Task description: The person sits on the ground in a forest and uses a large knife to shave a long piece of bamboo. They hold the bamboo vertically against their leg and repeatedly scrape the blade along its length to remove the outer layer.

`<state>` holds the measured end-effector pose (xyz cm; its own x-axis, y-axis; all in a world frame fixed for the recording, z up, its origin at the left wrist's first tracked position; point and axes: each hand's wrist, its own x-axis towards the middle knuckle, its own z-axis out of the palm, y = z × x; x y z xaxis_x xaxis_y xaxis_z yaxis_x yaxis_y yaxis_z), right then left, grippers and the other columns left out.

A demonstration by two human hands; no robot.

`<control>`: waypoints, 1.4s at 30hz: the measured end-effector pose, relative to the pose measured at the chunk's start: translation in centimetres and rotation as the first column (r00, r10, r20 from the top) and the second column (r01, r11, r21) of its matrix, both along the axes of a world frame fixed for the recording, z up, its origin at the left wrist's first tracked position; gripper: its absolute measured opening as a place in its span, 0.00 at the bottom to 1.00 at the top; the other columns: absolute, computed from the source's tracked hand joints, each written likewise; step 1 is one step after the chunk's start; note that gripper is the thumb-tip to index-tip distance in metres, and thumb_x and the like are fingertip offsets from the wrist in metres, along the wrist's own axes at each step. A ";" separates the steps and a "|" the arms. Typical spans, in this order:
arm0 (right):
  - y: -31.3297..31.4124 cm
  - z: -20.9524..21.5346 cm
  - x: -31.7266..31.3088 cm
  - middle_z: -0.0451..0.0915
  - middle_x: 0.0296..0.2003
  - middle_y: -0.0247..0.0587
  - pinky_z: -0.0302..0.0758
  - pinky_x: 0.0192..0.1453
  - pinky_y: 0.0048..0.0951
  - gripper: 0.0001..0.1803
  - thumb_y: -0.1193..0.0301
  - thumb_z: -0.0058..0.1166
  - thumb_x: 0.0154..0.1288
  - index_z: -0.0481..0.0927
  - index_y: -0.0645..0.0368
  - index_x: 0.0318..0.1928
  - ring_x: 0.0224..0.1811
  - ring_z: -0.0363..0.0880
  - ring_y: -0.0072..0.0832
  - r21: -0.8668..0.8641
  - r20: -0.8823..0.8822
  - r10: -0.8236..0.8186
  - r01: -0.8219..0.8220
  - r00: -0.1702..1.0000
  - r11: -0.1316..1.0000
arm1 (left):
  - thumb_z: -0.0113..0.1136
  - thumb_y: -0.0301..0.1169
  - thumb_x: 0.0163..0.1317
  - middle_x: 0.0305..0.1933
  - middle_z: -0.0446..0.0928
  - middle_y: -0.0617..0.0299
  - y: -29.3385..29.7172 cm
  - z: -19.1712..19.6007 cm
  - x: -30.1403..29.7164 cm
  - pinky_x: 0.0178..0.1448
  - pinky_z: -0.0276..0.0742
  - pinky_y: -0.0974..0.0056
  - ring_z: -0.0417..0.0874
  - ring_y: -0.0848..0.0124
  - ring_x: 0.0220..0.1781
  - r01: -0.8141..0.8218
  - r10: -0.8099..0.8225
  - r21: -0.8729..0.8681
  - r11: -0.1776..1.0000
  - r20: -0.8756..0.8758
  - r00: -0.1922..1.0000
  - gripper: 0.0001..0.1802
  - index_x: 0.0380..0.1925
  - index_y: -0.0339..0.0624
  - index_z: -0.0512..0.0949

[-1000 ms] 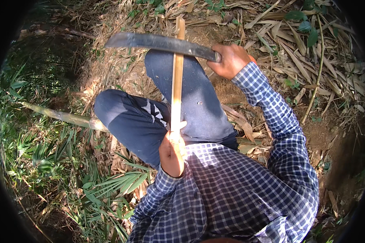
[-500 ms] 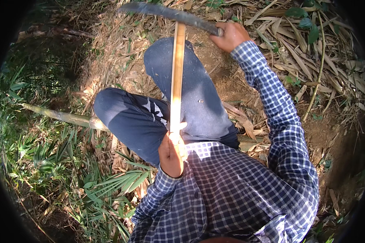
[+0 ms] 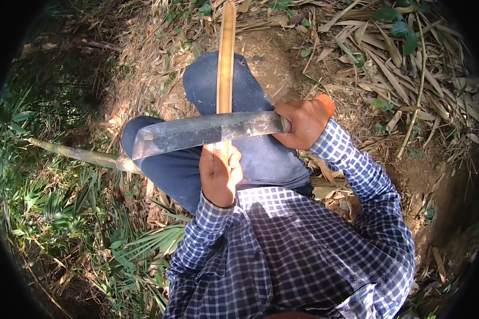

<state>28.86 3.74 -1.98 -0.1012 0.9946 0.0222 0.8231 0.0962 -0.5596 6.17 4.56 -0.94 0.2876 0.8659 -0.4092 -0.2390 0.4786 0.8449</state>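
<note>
A long, pale split bamboo strip (image 3: 225, 64) points away from me over my raised knee. My left hand (image 3: 220, 173) is closed round its near end, close to my lap. My right hand (image 3: 303, 123) grips a machete (image 3: 197, 132) by its handle, and an orange end of that handle shows behind the fist. The broad dark blade lies crosswise over the strip, just beyond my left fingers, with its tip to the left. Whether the blade touches the strip I cannot tell.
A cut bamboo pole (image 3: 80, 153) lies at the left beside my knee. Green leafy plants (image 3: 58, 212) grow at the left. Dry bamboo leaves (image 3: 394, 80) cover the ground at the far right, and a thin stem (image 3: 421, 80) stands among them.
My right hand has brought the machete nearer along the strip, from its far end to just beyond my left hand. My left hand and the strip have shifted slightly away from me.
</note>
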 end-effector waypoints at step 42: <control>4.2 -2.3 2.2 0.77 0.15 0.45 0.76 0.23 0.38 0.12 0.64 0.62 0.51 0.80 0.61 0.29 0.15 0.79 0.38 0.069 0.075 -0.123 0.118 0.990 0.991 | 0.44 0.40 0.75 0.22 0.64 0.73 -2.1 0.3 -1.6 0.19 0.56 0.78 0.60 0.87 0.17 0.095 -0.059 0.131 0.987 -0.255 0.965 0.14 0.41 0.39 0.71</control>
<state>31.08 7.92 -4.23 0.0156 0.9964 0.0831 0.8722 0.0271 -0.4884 4.53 2.49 -0.65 0.2603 0.8990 -0.3521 0.0211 0.3593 0.9330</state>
